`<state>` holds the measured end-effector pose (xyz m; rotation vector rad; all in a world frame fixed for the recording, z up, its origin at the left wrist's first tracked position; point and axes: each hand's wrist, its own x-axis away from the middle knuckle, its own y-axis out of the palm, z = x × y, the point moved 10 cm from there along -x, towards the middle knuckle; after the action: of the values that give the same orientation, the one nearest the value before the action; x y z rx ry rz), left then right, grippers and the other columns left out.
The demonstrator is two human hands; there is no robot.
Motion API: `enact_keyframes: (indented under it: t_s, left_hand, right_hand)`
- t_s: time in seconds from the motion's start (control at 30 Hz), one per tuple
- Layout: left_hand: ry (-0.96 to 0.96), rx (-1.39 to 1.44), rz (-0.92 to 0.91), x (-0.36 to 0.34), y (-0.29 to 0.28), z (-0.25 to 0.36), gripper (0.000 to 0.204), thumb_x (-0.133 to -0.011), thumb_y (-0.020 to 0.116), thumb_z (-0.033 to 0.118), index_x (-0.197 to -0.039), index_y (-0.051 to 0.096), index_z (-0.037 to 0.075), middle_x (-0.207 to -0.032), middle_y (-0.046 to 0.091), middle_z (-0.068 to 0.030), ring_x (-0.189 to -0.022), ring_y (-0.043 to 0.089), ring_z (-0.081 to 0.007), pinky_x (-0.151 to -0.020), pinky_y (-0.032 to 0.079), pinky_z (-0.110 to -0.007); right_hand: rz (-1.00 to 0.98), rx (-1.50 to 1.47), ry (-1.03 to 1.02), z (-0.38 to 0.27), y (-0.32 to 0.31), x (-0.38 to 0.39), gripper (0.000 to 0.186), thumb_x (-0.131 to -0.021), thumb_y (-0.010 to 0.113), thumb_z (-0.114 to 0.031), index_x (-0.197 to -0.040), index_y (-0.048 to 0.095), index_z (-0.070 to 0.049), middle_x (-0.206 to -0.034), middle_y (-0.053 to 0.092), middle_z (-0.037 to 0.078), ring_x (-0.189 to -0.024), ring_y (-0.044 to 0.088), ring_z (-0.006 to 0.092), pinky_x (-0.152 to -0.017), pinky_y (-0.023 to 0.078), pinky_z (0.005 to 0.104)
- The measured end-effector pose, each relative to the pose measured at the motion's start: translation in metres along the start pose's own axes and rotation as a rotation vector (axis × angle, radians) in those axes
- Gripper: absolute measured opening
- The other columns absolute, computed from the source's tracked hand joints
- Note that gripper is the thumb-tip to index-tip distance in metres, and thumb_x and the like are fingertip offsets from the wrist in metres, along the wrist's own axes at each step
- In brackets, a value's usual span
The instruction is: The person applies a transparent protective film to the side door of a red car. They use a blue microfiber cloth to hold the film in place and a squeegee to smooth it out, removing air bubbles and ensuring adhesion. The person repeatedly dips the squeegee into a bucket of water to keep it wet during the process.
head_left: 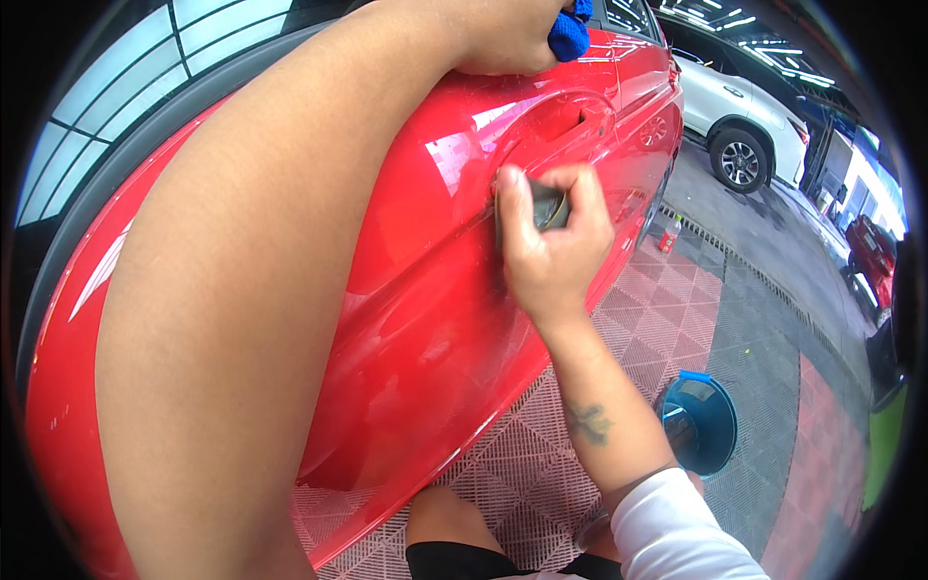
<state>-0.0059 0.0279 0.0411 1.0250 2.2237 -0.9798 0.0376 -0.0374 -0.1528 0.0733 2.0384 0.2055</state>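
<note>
Beside me stands a red car, and its glossy door (416, 280) fills the middle of the head view. My right hand (565, 256) grips a dark grey, folded-looking pad (549, 207) between thumb and fingers. It holds the pad against the door panel, just below the recessed door handle (585, 118). My left arm reaches up across the left side of the view. At the top edge, my left hand (507, 43) is closed on a blue cloth (570, 37) by the window line; most of its fingers are out of sight.
A blue bucket (698, 420) stands on the red and grey grid floor tiles (667, 300), right of my right forearm. A small bottle (669, 235) is near the drain strip. Farther back are a white car (744, 101) and another red vehicle (870, 256).
</note>
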Motion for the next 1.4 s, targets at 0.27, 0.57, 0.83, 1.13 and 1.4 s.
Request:
enact_keyframes:
  t_s: [0.27, 0.57, 0.83, 1.13, 1.4]
  left_hand:
    - [-0.014, 0.017, -0.02, 0.003, 0.002, -0.004, 0.028, -0.087, 0.082, 0.033, -0.102, 0.088, 0.01, -0.118, 0.078, -0.0149, -0.119, 0.072, -0.0338, -0.104, 0.057, -0.046]
    - [-0.008, 0.001, 0.019, -0.002, 0.001, -0.004, 0.027, -0.086, 0.084, 0.036, -0.099, 0.087, 0.012, -0.114, 0.076, -0.0142, -0.116, 0.07, -0.0332, -0.1, 0.056, -0.046]
    - [0.028, -0.15, 0.131, 0.006, 0.01, 0.002, 0.033, -0.075, 0.092, 0.036, -0.083, 0.084, 0.005, -0.101, 0.072, -0.0101, -0.107, 0.073, -0.0309, -0.095, 0.062, -0.046]
    - [0.036, -0.094, 0.096, -0.002, 0.014, 0.008, 0.032, -0.075, 0.094, 0.033, -0.076, 0.082, 0.004, -0.104, 0.071, -0.0098, -0.101, 0.071, -0.0313, -0.09, 0.059, -0.046]
    - [0.034, -0.112, 0.065, -0.002, 0.014, 0.019, 0.033, -0.077, 0.092, 0.032, -0.075, 0.081, 0.001, -0.109, 0.072, -0.0109, -0.099, 0.069, -0.0318, -0.089, 0.058, -0.047]
  right_hand:
    - [-0.274, -0.079, 0.293, 0.025, 0.017, -0.016, 0.035, -0.096, 0.088, -0.024, -0.082, 0.062, -0.004, -0.07, 0.067, 0.006, -0.066, 0.062, 0.0134, -0.064, 0.052, 0.0375]
    - [-0.092, -0.452, 0.614, 0.087, -0.011, -0.052, 0.023, -0.105, 0.086, -0.022, -0.095, 0.071, -0.007, -0.087, 0.071, -0.002, -0.077, 0.06, 0.0056, -0.071, 0.05, 0.0285]
    - [-0.162, -0.343, 0.313, 0.065, 0.008, 0.019, 0.036, -0.108, 0.086, -0.034, -0.1, 0.063, -0.007, -0.083, 0.066, 0.001, -0.08, 0.06, 0.0087, -0.072, 0.052, 0.0315]
    - [0.217, -0.433, 0.555, 0.181, -0.062, -0.029, 0.027, -0.119, 0.07, -0.029, -0.116, 0.075, -0.002, -0.102, 0.075, 0.0, -0.089, 0.066, 0.0081, -0.08, 0.055, 0.0311]
    - [0.204, -0.473, 0.636, 0.152, -0.081, 0.014, 0.041, -0.127, 0.049, -0.034, -0.14, 0.072, -0.002, -0.124, 0.081, 0.008, -0.102, 0.079, 0.0182, -0.085, 0.059, 0.0332]
